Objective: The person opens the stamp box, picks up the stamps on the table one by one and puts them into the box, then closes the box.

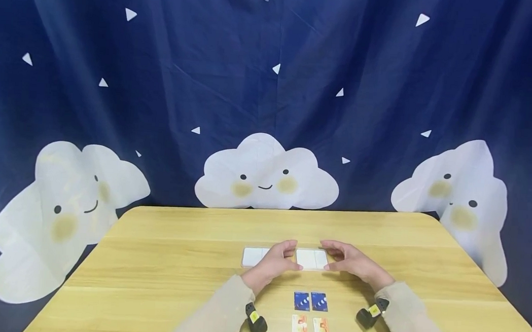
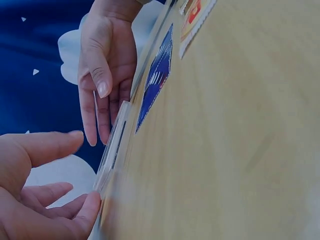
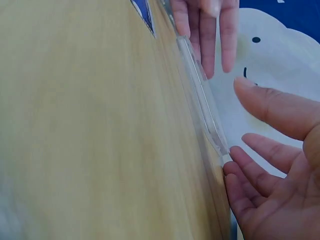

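A flat clear case (image 1: 307,259) with a white inside lies on the table between the two hands. My left hand (image 1: 276,261) is at its left end and my right hand (image 1: 350,261) at its right end, thumbs apart from the other fingers. In the wrist views the fingertips are at the ends of the case (image 2: 114,145); whether they press on it I cannot tell. A second similar case (image 1: 252,257) lies to the left, partly covered by the left hand. Nearer to me lie two blue stamps (image 1: 302,301) with moon shapes and two orange-and-white stamps (image 1: 299,326).
The pale wooden table (image 1: 158,276) ends at a far edge just beyond the cases. Behind it hangs a dark blue curtain (image 1: 170,79) with white clouds and triangles. A small black device (image 1: 256,324) is strapped on each wrist.
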The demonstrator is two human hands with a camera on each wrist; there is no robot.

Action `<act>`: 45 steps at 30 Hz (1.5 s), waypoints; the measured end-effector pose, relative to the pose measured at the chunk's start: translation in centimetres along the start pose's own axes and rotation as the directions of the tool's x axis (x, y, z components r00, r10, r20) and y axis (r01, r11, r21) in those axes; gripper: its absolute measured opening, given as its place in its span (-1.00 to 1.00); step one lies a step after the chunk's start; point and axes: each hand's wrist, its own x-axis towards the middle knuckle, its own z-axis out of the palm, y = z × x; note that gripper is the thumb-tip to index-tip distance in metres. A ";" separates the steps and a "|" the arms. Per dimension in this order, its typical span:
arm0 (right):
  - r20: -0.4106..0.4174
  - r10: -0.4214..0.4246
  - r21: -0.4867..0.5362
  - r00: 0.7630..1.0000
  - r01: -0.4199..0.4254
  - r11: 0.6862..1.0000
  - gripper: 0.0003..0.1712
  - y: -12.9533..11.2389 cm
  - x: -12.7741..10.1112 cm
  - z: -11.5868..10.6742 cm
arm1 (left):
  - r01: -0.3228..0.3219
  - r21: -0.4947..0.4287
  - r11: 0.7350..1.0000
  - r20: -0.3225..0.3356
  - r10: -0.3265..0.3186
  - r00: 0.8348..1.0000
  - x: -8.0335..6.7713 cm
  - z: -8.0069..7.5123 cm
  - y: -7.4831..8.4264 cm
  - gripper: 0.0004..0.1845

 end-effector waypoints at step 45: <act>-0.130 0.009 -0.200 0.991 -0.035 0.979 -0.27 -0.3 0.3 1.6 | 0.009 0.072 0.997 -0.202 0.005 0.979 0.1 2.0 -0.4 -0.28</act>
